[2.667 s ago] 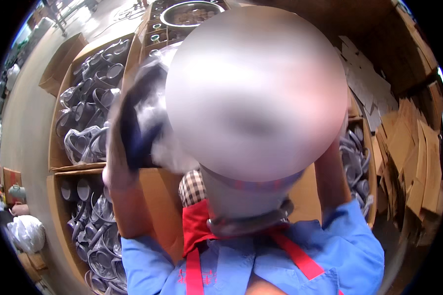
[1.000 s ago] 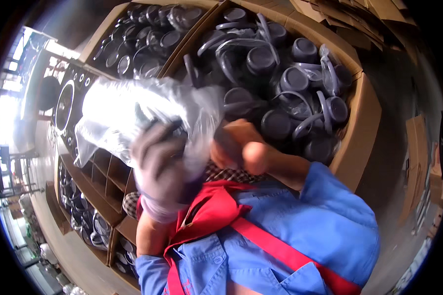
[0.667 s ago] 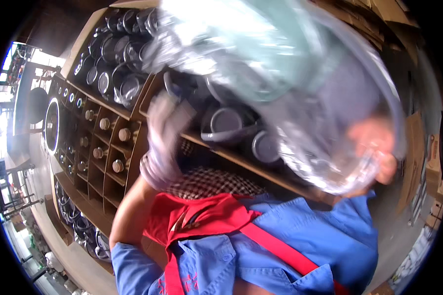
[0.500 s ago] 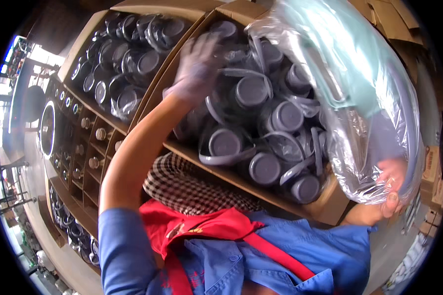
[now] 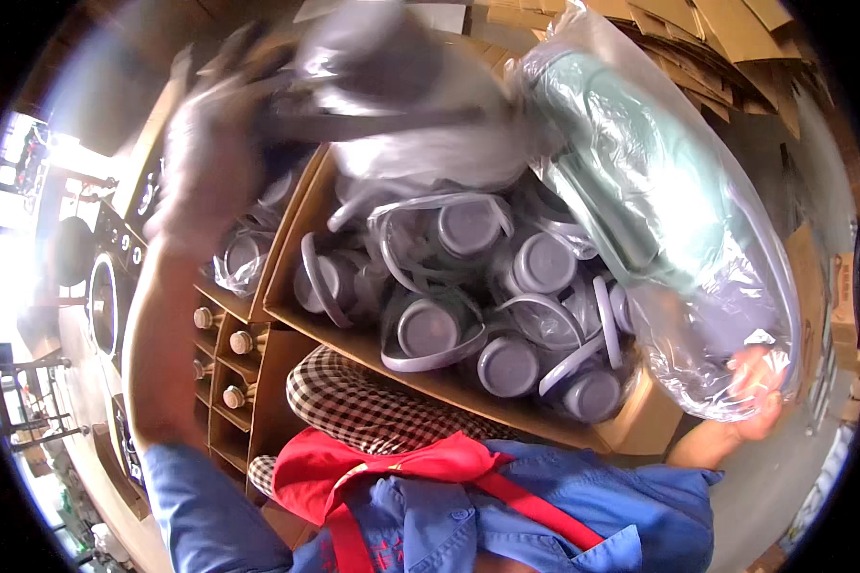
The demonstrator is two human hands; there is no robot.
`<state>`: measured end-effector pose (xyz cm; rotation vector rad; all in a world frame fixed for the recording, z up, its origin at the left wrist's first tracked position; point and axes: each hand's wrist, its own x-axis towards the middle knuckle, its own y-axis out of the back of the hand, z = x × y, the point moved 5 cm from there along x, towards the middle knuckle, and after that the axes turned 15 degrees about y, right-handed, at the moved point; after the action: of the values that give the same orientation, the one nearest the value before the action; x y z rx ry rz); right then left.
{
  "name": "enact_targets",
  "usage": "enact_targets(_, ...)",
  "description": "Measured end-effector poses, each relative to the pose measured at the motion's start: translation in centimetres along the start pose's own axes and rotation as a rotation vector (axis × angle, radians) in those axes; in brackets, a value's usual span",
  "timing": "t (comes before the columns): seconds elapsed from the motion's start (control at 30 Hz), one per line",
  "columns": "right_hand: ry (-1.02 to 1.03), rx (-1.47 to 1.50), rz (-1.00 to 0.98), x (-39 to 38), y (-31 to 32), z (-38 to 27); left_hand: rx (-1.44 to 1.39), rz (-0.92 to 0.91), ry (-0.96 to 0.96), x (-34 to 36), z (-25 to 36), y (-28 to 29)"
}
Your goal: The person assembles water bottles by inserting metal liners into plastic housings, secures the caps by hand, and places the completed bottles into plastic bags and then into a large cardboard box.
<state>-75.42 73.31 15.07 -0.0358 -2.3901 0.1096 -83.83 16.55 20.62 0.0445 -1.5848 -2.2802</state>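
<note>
My right hand (image 5: 760, 387) is closed on the lower end of a clear plastic bag with a pale green bottle (image 5: 631, 134) in it, which has a lilac end and loop handle. At the upper left my gloved left hand (image 5: 205, 158) is smeared by motion. Beside it is a blurred grey and whitish bagged thing (image 5: 382, 67), above the near carton; whether my fingers grip it cannot be made out. Below, an open cardboard carton (image 5: 354, 355) holds several bagged bottles with lilac-grey round caps (image 5: 428, 328) and loop handles.
Left of the carton stands another box holding a bagged bottle (image 5: 244, 256). A divided cardboard box (image 5: 231, 447) with several pale-capped bottles (image 5: 243, 341) is nearer me. Flattened cardboard (image 5: 736, 38) is stacked at the far right. My knee in checked cloth (image 5: 339, 396) touches the carton's near side.
My left hand has swung left and away from the carton, and a blurred bagged thing has risen over its far end. My right hand still holds the bagged bottle, slightly lower.
</note>
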Motion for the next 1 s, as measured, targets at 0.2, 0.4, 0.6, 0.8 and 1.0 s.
enact_targets(0.2,-0.019,0.238,-0.335,3.6,-0.9,0.2,-0.503,0.134,0.337,-12.0,-17.2,10.5)
enact_targets(0.4,-0.369,0.004,-0.147,9.5,-10.3,3.5,-1.001,0.378,0.753,-29.4,-24.5,7.4)
enact_targets(0.6,-0.667,0.126,-0.596,14.7,-24.4,21.5,-1.011,0.469,0.736,-36.8,-24.0,6.6)
enact_targets(0.8,0.227,-0.429,-0.770,6.9,-35.5,21.3,-1.039,0.629,0.697,-42.5,-17.2,8.4)
enact_targets(1.0,0.296,-0.040,-1.097,-1.9,-47.0,12.7,-1.063,0.518,0.521,-50.8,-13.3,10.5)
